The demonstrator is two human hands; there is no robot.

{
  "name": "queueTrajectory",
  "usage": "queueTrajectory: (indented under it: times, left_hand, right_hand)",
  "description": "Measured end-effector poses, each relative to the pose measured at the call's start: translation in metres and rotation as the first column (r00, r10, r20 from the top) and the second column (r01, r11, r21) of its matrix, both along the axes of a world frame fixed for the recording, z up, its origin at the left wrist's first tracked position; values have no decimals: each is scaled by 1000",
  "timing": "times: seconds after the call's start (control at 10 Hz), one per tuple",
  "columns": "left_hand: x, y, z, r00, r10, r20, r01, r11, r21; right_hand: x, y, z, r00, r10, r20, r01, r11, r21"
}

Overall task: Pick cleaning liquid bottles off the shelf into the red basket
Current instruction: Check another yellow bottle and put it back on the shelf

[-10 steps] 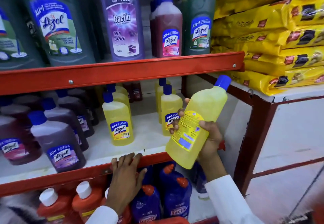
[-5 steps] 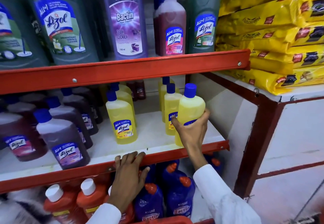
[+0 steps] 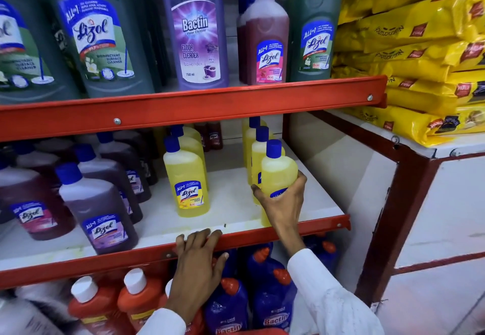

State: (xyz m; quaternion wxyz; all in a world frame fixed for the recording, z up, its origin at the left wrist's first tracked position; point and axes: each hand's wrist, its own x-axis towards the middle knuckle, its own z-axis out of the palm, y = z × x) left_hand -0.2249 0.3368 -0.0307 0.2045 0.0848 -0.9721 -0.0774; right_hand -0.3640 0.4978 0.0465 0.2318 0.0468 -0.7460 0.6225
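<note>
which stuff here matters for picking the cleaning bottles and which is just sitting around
Part of the job:
- yellow plastic Lizol bottle with a blue cap, gripped by the right hand
- left hand, resting on the red metal shelf edge

Just there:
- stacked yellow plastic packets
- tall purple Bactin floor cleaner bottle

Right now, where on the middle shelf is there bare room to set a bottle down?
Free: the white shelf board between the lone front yellow bottle and the right hand gripping another yellow bottle; also the strip right of that hand. Crowded: the purple bottles at left. The left hand rests on the red front rail.
</note>
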Motion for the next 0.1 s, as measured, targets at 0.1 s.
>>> queueTrajectory:
  times: [0.1]
  left_hand:
    - [2,3,8,1000,1,-3,-1,1000,-7]
  right_hand:
    - [11,5,3,1000,17,3,-17,999,28]
